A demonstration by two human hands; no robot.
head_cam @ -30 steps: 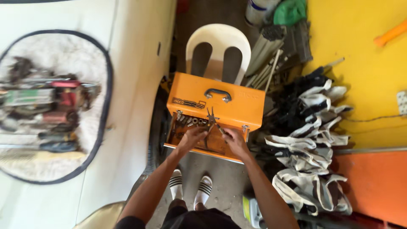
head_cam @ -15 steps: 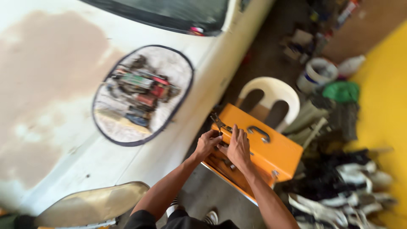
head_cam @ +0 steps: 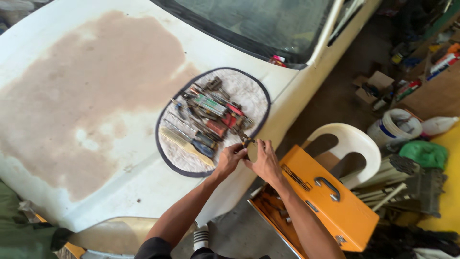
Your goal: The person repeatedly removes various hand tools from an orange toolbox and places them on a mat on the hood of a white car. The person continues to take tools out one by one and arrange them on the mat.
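Nearest, at bottom edge: dark shorts and one striped sandal (head_cam: 201,237), mostly cut off by both forearms. Orange metal toolbox (head_cam: 320,201), lid with dark handle and a dark rectangular label strip, lower tray open, its contents shadowed and hard to make out, partly hidden behind right forearm. Left hand (head_cam: 230,158) closed around small dark pliers (head_cam: 245,139); right hand (head_cam: 263,161) beside it, fingers spread wide, fingertips at the same tool; whether touching or just beside, cannot tell. Pliers at near rim of oval mat (head_cam: 182,160), white with dark border, on white car bonnet (head_cam: 91,91) with a large brown sanded patch. On mat: cluttered tools (head_cam: 211,112), red, green and dark handles, single pieces indistinct. Beyond toolbox: white plastic chair (head_cam: 350,144), white bucket (head_cam: 395,127) with blue band, white jug (head_cam: 438,125), green bag (head_cam: 424,153), small cardboard box (head_cam: 376,84); shelf items at top right too small to tell. Compared with half a second earlier: hands and pliers off the toolbox lid, now over mat edge; view sharper, swung towards bonnet.
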